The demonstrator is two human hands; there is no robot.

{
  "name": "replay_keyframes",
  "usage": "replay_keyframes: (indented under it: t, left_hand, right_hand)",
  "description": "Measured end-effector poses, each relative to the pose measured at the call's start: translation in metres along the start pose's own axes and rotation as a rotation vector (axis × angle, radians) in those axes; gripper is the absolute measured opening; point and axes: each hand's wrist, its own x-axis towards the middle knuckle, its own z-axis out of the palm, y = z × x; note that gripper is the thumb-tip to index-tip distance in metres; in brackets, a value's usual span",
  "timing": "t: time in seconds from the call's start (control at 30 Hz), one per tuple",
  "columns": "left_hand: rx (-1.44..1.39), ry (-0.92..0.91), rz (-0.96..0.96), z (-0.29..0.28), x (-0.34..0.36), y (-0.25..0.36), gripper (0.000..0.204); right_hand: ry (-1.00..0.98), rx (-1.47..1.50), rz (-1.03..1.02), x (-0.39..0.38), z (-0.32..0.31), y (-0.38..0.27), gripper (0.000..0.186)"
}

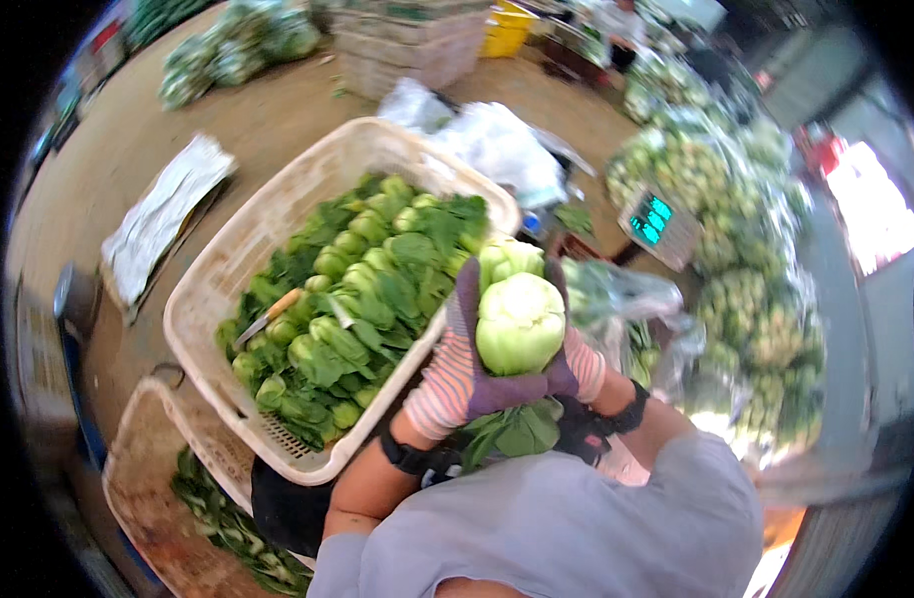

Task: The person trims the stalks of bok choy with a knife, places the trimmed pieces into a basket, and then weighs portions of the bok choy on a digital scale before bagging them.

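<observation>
Both my hands wear purple gloves with striped orange-and-white cuffs. My left hand [465, 364] and my right hand [569, 361] are wrapped round pale green bok choy [520, 324] in front of my chest. Their white-green bases face up, and dark leaves hang out below the gloves. At least two heads show between the palms. Just left of my left hand, a cream plastic crate [210, 261] holds many bok choy heads [362, 264] laid in rows. On them lies a knife [269, 318] with an orange-brown handle.
A second, dirty crate [138, 478] with leaf scraps stands at lower left. Beyond my right hand is a digital scale [660, 230], with bagged greens [751, 299] piled behind it. White plastic bags [502, 149] lie past the crate; a flattened white sack [168, 214] is on the floor.
</observation>
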Motion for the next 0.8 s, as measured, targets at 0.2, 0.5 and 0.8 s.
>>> replay_keyframes:
  t: [0.2, 0.5, 0.8]
  left_hand:
    - [0.646, -0.374, 0.068, 0.03, 0.009, -0.04, 0.104]
    - [0.036, -0.514, -0.341, 0.106, 0.04, -0.134, 0.105]
    - [0.194, -0.806, -0.268, 0.203, 0.174, -0.169, 0.097]
  right_hand:
    - [0.184, -0.059, -0.108, -0.062, -0.003, -0.035, 0.114]
    - [0.271, -0.266, -0.195, -0.176, -0.103, -0.058, 0.096]
    - [0.838, -0.735, 1.085, -0.261, -0.259, 0.024, 0.067]
